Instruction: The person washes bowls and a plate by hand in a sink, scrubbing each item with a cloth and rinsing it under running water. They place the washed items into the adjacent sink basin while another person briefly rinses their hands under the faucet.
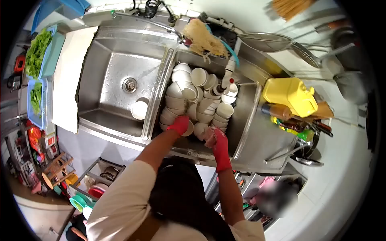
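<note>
Clutching a pale cloth (208, 137), the right hand (220, 143) is beside bowls (207, 106) heaped in the sink (246, 116); whether the left hand (179, 125) grips one I cannot tell; a bump could topple leaning stacks.

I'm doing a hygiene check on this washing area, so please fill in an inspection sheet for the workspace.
Surface: steel double sink; water drops on the floor of the left basin, around the drain.
Job's things: white bowls piled in the right basin; a lone white bowl in the left.
Clutter: yellow jug and smaller containers at the sink's right.
Hands: both red-gloved; left hand at the bowls, grip unclear; right hand holds a pale crumpled item, material unclear.
Cables: black coil behind the sink; cable or hose unclear.
Surroundings: leafy greens in blue baskets at left; mesh strainer at right.
</note>
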`<state>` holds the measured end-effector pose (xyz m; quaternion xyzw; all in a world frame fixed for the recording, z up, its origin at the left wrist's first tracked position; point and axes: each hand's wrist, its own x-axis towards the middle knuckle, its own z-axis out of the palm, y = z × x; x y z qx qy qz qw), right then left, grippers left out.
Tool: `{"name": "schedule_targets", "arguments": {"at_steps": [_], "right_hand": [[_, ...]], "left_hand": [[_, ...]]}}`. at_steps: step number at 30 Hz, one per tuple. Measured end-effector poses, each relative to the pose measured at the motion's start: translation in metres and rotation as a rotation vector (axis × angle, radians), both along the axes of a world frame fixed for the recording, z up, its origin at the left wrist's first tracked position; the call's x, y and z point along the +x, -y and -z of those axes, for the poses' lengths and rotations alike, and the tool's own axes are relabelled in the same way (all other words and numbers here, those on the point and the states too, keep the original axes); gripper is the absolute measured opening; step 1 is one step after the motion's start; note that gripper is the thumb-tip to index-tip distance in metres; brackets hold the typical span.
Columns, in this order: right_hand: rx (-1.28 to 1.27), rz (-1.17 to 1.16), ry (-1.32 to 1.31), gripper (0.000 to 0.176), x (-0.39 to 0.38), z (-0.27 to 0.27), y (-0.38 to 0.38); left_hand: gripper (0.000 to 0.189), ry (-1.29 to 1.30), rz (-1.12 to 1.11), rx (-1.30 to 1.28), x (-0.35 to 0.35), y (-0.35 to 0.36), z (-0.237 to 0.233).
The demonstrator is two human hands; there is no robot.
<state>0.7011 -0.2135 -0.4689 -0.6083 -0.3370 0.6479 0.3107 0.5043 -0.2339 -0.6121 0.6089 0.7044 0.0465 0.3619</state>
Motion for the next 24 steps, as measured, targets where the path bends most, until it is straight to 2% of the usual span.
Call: {"name": "schedule_targets", "arguments": {"at_steps": [1, 3, 5, 6, 7, 8, 9, 11, 12, 13, 14, 15, 17, 18, 20, 21, 23, 24], "right_hand": [[0.054, 0.018, 0.008, 0.033, -0.002, -0.010, 0.003], [-0.036, 0.033, -0.040, 0.033, -0.001, -0.030, 0.004], [-0.111, 0.064, -0.092, 0.032, 0.008, -0.034, 0.006], [-0.233, 0.086, -0.145, 0.035, 0.015, -0.037, 0.007], [-0.352, 0.108, -0.196, 0.037, 0.019, -0.038, 0.005], [-0.348, 0.109, -0.201, 0.037, 0.020, -0.036, 0.004], [-0.338, 0.116, -0.189, 0.038, 0.021, -0.038, 0.003], [-0.325, 0.134, -0.170, 0.038, 0.026, -0.039, 0.004], [-0.276, 0.142, -0.188, 0.037, 0.028, -0.028, 0.005], [-0.227, 0.153, -0.207, 0.037, 0.031, -0.015, 0.009], [-0.306, 0.061, -0.247, 0.038, 0.046, 0.007, 0.011], [-0.289, 0.076, -0.257, 0.038, 0.040, 0.001, 0.007], [-0.209, 0.209, -0.305, 0.038, 0.014, -0.018, -0.004], [-0.195, 0.216, -0.313, 0.038, 0.009, -0.020, -0.010], [-0.161, 0.132, -0.349, 0.041, 0.000, -0.022, -0.016], [-0.149, 0.137, -0.356, 0.041, -0.005, -0.022, -0.021], [-0.179, 0.148, -0.458, 0.042, -0.018, -0.023, -0.030], [-0.175, 0.152, -0.463, 0.042, -0.026, -0.029, -0.036]], "left_hand": [[0.019, -0.075, -0.042, 0.043, 0.010, 0.006, 0.015], [0.018, -0.162, -0.087, 0.067, 0.023, 0.008, 0.024], [0.020, -0.192, -0.168, -0.207, 0.022, -0.005, 0.016], [0.020, -0.200, -0.170, -0.208, 0.021, -0.004, 0.021], [0.019, -0.271, -0.029, -0.214, 0.022, -0.002, 0.024], [0.019, -0.338, 0.114, -0.217, 0.024, -0.001, 0.027], [0.019, -0.338, 0.118, -0.211, 0.025, 0.000, 0.028], [0.021, -0.205, -0.184, -0.251, 0.030, 0.008, 0.026], [0.021, -0.205, -0.172, -0.243, 0.033, 0.006, 0.016], [0.026, -0.282, -0.052, -0.097, 0.034, 0.004, 0.000], [0.033, -0.362, 0.065, 0.059, 0.031, -0.005, -0.019], [0.033, -0.368, 0.080, 0.077, 0.023, -0.018, -0.045], [0.043, -0.499, 0.278, 0.257, 0.003, -0.044, -0.108], [0.043, -0.506, 0.285, 0.272, -0.008, -0.058, -0.125], [0.049, -0.542, 0.108, 0.330, -0.028, -0.079, -0.149], [0.049, -0.547, 0.113, 0.343, -0.034, -0.083, -0.153], [0.057, -0.324, -0.326, 0.301, -0.044, -0.089, -0.160], [0.061, -0.125, -0.486, 0.310, -0.051, -0.083, -0.133]]}}
